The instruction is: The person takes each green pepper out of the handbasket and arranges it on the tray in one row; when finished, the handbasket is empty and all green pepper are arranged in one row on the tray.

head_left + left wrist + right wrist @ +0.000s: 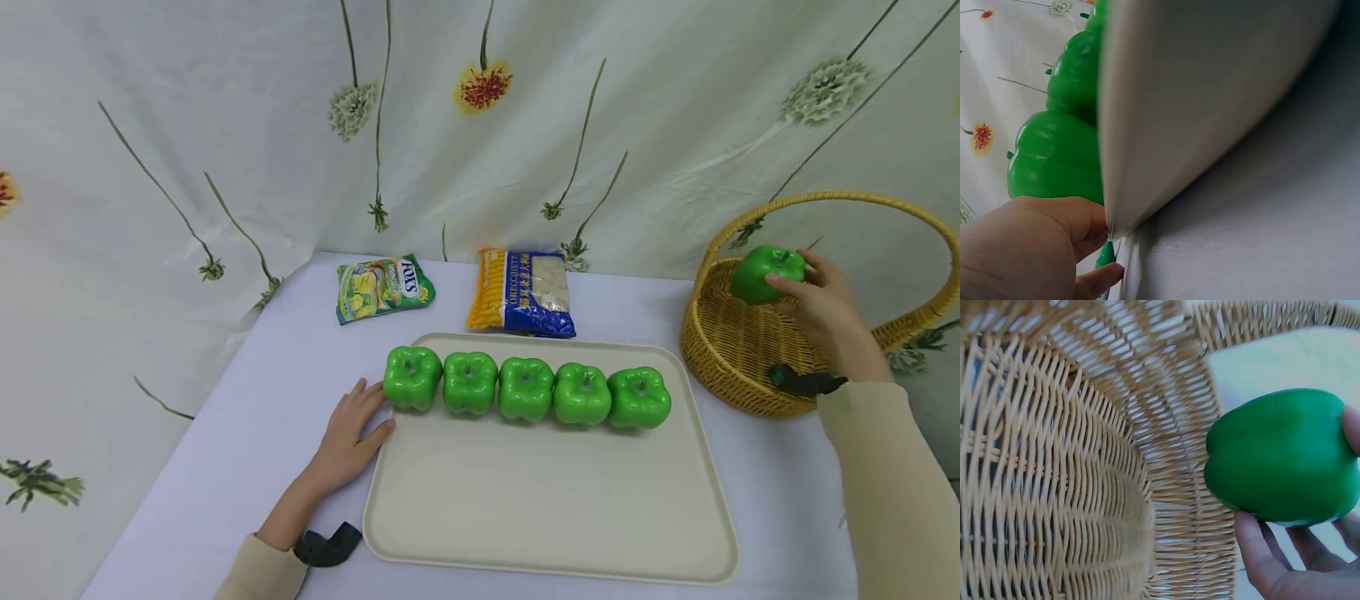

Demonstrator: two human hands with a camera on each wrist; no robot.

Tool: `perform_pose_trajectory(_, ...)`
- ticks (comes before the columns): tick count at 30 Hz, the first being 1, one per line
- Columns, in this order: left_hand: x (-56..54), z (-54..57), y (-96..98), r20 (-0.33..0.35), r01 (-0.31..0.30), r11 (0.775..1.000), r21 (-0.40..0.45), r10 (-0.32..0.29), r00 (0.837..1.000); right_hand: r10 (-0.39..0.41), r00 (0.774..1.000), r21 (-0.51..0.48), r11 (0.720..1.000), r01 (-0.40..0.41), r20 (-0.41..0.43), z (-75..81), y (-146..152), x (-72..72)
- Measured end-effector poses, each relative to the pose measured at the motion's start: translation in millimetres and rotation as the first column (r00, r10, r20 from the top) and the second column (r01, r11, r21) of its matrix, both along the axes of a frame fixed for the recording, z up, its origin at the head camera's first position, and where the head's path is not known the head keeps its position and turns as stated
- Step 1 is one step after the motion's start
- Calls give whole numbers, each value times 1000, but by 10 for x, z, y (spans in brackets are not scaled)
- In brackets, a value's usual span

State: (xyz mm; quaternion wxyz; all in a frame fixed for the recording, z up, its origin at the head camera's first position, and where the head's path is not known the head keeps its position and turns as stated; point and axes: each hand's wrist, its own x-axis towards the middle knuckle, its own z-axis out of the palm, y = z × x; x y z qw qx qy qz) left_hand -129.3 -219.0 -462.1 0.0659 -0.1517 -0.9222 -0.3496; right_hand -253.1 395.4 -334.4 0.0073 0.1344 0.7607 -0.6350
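Observation:
My right hand [823, 307] holds a green bell pepper [767, 275] between thumb and fingers, over the wicker basket [701, 346]. In the right wrist view, the held pepper [1282, 456] appears beside the basket's woven wall [1191, 506], with fingertips under it. At the left edge of the cream tray [547, 508], my left hand [348, 439] rests with fingers extended, fingertips right by the leftmost bell pepper [412, 378]. Several green peppers stand in a row along the tray's far side, the rightmost [639, 397] near its far right corner. The left wrist view shows the left hand [1035, 244] at the tray's rim.
Behind the tray lie a green FOX'S candy bag [385, 287] and a yellow and blue orecchiette pasta bag [522, 292]. The basket's tall handle [825, 197] arches over its opening. A flower-patterned cloth [247, 125] hangs behind the white table.

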Motion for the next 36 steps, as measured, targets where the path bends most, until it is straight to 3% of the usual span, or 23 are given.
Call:
perform_pose_trajectory(8, -14, -17, -9, -8, 6, 1000, 0, -6, 1000, 0, 996, -126, 992, -12, -89, 76, -38, 383)
perform_pose_trajectory(11, -20, -14, -16, -6, 5, 1000, -2, -5, 1000, -9, 988, -125, 992, -11, -155, 64, -72, 541)
perform_pose_trajectory(15, -21, -15, -26, 2, 3, 1000, -3, -3, 1000, 8, 965, -133, 990, -45, -262, -17, -108, 761)
perform_pose_trajectory(19, -21, -13, -31, 9, 3, 1000, -2, -3, 1000, 86, 934, -131, 982, -139, -346, -123, -144, 976)
perform_pose_trajectory(23, -18, -17, -25, 9, 1, 1000, 0, -1, 1000, 168, 911, -94, 971, -218, -377, -210, -216, 1142)
perform_pose_trajectory(27, -13, -19, -14, 9, -2, 1000, -3, 2, 1000, 236, 908, -39, 963, -265, -347, -275, -299, 1246)
perform_pose_trajectory(30, -11, -11, -6, 16, -4, 1000, -3, 4, 1000, 288, 915, 120, 957, -265, -282, -322, -360, 1283)
perform_pose_trajectory(34, -6, 3, 2, 25, -4, 1000, -2, 4, 1000, 341, 922, 351, 899, -262, -185, -387, -445, 1299)
perform_pose_trajectory(36, 0, 4, 5, 26, -4, 1000, -2, 4, 1000, 355, 923, 397, 876, -273, -149, -410, -490, 1306)
